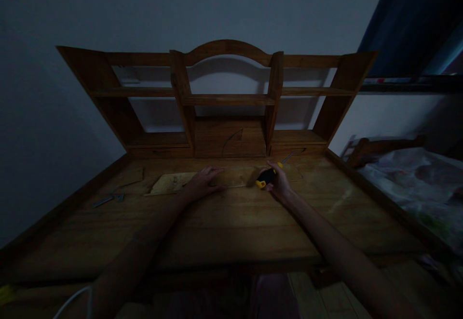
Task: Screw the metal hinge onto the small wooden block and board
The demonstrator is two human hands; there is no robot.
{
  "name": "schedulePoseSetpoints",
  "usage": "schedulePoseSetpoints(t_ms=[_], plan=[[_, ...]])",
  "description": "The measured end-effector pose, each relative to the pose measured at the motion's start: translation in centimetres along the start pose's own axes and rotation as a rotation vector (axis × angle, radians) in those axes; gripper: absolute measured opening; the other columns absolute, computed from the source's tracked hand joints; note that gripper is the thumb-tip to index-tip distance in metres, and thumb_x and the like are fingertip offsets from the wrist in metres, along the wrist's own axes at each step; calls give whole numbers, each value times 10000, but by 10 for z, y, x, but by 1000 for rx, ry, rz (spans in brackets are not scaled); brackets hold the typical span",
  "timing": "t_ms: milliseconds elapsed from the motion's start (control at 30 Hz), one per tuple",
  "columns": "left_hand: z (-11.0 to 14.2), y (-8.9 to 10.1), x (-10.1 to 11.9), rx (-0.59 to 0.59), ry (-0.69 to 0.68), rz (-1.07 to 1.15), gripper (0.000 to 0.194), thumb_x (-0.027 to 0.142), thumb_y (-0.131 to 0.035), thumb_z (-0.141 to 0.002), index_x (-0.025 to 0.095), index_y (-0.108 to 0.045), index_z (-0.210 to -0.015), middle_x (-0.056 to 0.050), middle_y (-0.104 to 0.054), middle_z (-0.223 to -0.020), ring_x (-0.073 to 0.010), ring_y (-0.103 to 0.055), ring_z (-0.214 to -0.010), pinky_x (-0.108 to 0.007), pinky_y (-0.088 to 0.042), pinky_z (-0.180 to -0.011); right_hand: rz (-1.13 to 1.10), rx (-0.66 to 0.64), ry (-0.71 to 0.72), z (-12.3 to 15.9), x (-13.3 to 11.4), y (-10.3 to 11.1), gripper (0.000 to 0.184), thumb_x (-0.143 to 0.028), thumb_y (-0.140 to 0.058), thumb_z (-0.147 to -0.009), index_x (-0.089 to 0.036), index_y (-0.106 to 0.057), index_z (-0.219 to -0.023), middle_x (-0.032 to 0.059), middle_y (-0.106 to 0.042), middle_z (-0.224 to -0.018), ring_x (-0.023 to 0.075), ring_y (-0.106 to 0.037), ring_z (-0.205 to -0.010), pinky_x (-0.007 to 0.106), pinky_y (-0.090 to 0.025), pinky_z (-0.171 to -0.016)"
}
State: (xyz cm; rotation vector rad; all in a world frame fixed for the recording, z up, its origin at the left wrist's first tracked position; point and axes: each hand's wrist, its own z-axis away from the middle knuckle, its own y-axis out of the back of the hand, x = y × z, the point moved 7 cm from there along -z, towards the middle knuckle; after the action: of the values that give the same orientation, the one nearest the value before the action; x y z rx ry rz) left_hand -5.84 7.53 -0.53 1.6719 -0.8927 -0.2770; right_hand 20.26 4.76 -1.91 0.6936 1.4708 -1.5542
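Observation:
My right hand (278, 183) is closed around the black and yellow handle of a screwdriver (265, 177), above the desk's far half. The screwdriver's thin metal shaft points away to the upper right. My left hand (206, 182) rests with fingers stretched out, palm down, on a long pale strip (172, 182) that lies across the desk. The strip's left end looks ragged; whether it is wood or card I cannot tell. A small flat piece (130, 177) and a metal tool (104, 201), too dim to name, lie to the left of it.
The wooden desk (231, 242) carries a shelf unit (227, 99) along its back, against the wall. A dark curved line, perhaps a cord (231, 139), shows on its middle panel. Plastic-covered items (415, 174) stand beyond the desk's right edge.

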Motion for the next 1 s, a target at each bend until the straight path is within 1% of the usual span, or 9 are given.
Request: schedulePoseSetpoints(t_ms=[100, 333, 467, 600, 667, 767, 867, 933, 1000], plan=[[0, 1, 0, 10, -9, 2, 732, 685, -557, -863, 278, -467, -1464, -116, -538, -1360, -299, -536, -1229, -444, -432, -1056, -49, 19, 20, 0, -4, 3, 383, -517, -633, -786, -157, -603, -661, -64, -382, -388, 45, -226, -329, 179, -140, -332], [0, 3, 3, 8, 0, 5, 712, 685, -568, -856, 278, -492, -1435, -115, -540, -1363, -300, -541, -1227, -437, -441, -1044, -112, 60, 49, -1, -10, 10, 309, -439, -609, -773, -180, -536, -621, -52, -434, -427, 45, -214, -331, 176, -124, -315], [-1, 1, 0, 14, 1, -5, 722, 690, -575, -846, 248, -510, -1414, -126, -550, -1340, -304, -550, -1213, -444, -447, -1038, -133, 75, 52, 0, -11, 12, 277, -426, -630, -739, -180, -544, -646, -48, -474, -463, 47, -240, -334, 176, -143, -308], [-1, -1, -6, 35, 17, 34, 718, 684, -617, -819, 268, -525, -1396, -115, -553, -1349, -306, -545, -1233, -451, -443, -1052, -150, 94, 59, 1, -12, 14, 257, -414, -617, -743, -184, -530, -671, -52, -502, -495, 45, -250, -326, 175, -159, -294], [-2, 0, -7, 46, 27, 65, 731, 677, -647, -799, 272, -522, -1394, -107, -557, -1350, -303, -544, -1241, -449, -443, -1059, -165, 116, 66, 1, -13, 16, 228, -393, -604, -747, -187, -526, -693, -51, -527, -520, 49, -285, -326, 171, -172, -286], [-2, 1, -6, 59, 34, 99, 778, 675, -682, -771, 258, -504, -1403, -109, -563, -1350, -299, -540, -1251, -451, -437, -1073, -201, 132, 73, 1, -14, 19, 181, -359, -588, -750, -190, -524, -729, -37, -580, -579, 66, -382, -350, 164, -202, -282], [-2, 2, -5, 73, 37, 100, 788, 683, -692, -758, 262, -505, -1397, -108, -567, -1350, -300, -535, -1258, -462, -430, -1084, -204, 149, 63, 2, -16, 20, 166, -345, -584, -762, -188, -536, -740, -36, -587, -582, 73, -406, -343, 166, -213, -271], [-1, 3, -5, 78, 41, 83, 787, 691, -687, -756, 266, -508, -1393, -105, -565, -1345, -300, -536, -1254, -462, -432, -1081, -216, 150, 93, 4, -21, 21, 162, -345, -586, -771, -192, -543, -743, -40, -591, -588, 80, -426, -346, 172, -235, -267], [-1, 2, -5, 67, 40, 62, 799, 702, -681, -753, 258, -510, -1395, -108, -564, -1333, -298, -543, -1239, -450, -444, -1066, -247, 154, 143, 7, -31, 25, 162, -350, -586, -777, -195, -548, -748, -36, -610, -613, 95, -480, -382, 183, -291, -277]])
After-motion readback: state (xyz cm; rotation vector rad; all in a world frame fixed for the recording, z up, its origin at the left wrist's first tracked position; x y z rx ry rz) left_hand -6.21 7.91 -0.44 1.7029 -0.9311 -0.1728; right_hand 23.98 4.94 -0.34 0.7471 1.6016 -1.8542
